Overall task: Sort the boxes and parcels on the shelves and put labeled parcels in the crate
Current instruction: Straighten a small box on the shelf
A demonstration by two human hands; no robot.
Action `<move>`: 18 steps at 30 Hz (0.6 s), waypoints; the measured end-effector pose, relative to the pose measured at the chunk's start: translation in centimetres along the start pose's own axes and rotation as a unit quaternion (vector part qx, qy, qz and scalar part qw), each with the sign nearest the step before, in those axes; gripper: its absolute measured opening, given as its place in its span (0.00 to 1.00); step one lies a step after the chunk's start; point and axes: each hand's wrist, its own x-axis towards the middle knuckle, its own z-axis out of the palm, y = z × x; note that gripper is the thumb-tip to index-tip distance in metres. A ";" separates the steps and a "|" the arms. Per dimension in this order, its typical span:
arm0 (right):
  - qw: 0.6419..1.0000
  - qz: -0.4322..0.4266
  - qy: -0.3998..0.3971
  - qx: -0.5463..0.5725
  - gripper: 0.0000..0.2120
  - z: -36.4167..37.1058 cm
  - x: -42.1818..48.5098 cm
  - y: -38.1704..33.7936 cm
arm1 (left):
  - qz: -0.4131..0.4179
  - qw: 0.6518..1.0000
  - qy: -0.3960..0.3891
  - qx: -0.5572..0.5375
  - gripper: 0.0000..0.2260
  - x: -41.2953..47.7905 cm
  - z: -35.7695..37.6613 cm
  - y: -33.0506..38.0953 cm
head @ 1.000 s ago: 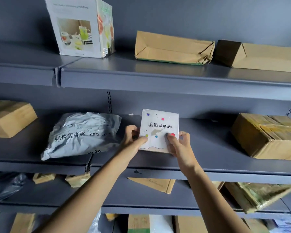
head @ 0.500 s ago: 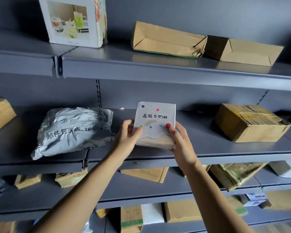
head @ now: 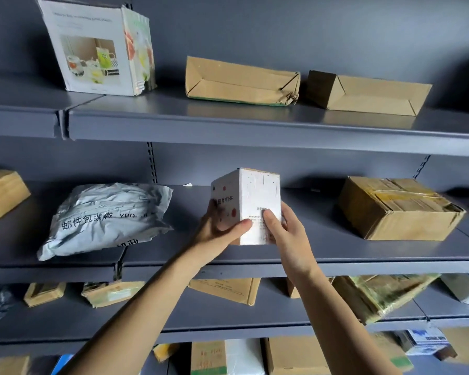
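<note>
A small white box [head: 256, 193] with coloured dots and black handwriting is held upright just above the middle shelf [head: 336, 255]. My left hand [head: 217, 231] grips its left face, thumb across the front lower corner. My right hand [head: 284, 231] holds its right face, thumb pressed on the printed text. One corner edge of the box points toward me. No crate is in view.
A grey mail bag [head: 106, 215] lies left of the box, a taped brown carton [head: 398, 209] right of it. The top shelf holds a glassware box [head: 98, 47] and two flattened cartons [head: 241, 81]. Lower shelves carry several cardboard parcels [head: 228, 289].
Both hands lifted the white box off the shelf and turned it, so the dotted face now points left and a side with printed text faces me.
</note>
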 end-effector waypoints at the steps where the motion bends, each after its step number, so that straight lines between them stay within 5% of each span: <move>1: 1.000 -0.003 -0.004 0.001 0.16 0.0 0.0 -0.2 | -0.012 1.000 0.000 -0.013 0.27 -0.1 0.0 0.1; 4: 1.000 0.001 -0.024 0.015 0.16 0.0 -0.1 -0.6 | -0.016 0.999 -0.013 -0.046 0.35 -0.4 -0.4 -0.2; 9: 0.996 0.034 -0.083 0.030 0.15 0.2 -0.3 -1.1 | -0.023 0.995 -0.016 -0.098 0.30 -1.0 -1.0 -1.2; 18: 0.978 0.065 -0.196 -0.012 0.31 0.7 -0.9 -0.1 | -0.031 0.990 0.006 -0.137 0.32 -1.6 -1.7 -1.3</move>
